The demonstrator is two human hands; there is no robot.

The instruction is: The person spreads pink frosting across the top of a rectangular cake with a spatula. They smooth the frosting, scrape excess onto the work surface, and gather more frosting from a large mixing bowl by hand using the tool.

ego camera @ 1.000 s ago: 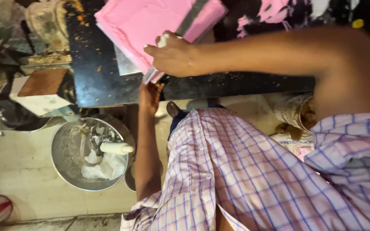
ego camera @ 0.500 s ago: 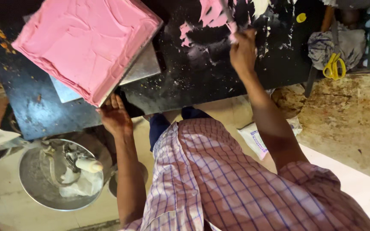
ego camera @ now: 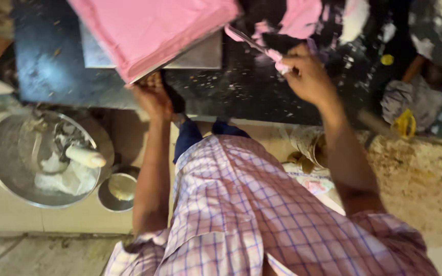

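A square cake coated in pink icing (ego camera: 154, 30) sits on a flat metal board (ego camera: 200, 55) on the black counter (ego camera: 241, 87). My left hand (ego camera: 152, 96) grips the near corner of the board under the cake. My right hand (ego camera: 308, 76) holds a long metal spatula (ego camera: 249, 42) smeared with pink icing, its blade pointing toward the cake's right side. Smears of pink and white icing (ego camera: 303, 20) cover the counter beyond that hand.
On the floor at left stands a large steel bowl (ego camera: 6, 168) holding white cream and a tool, with a small steel bowl (ego camera: 118, 190) beside it. A cloth and a yellow object (ego camera: 404, 122) lie at the counter's right. A bag (ego camera: 313, 184) sits below the counter.
My right hand has come back from the icing smears toward the cake, now with the spatula raised. The view has shifted closer; my left hand stays on the board's corner.
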